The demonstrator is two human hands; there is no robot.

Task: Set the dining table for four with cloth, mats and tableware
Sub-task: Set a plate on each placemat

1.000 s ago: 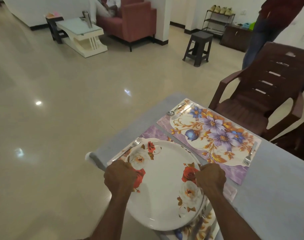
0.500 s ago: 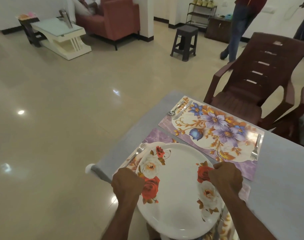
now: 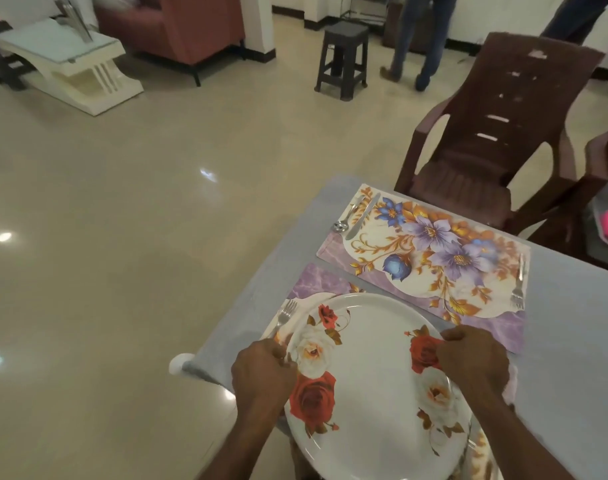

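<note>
A large white plate with red and white roses is over the near floral mat at the table's corner. My left hand grips its left rim and my right hand grips its right rim. A fork lies on the near mat beside the plate's left edge. The far floral mat carries a spoon and a knife at its left end and a fork at its right end. A grey cloth covers the table.
A brown plastic chair stands at the far side of the table. A dark stool, a white coffee table and a red sofa are across the floor. A person's legs stand at the back.
The view has shifted, so the table sits further right and lower in the frame. Both hands keep their grip on the plate, which stays over the near mat.
</note>
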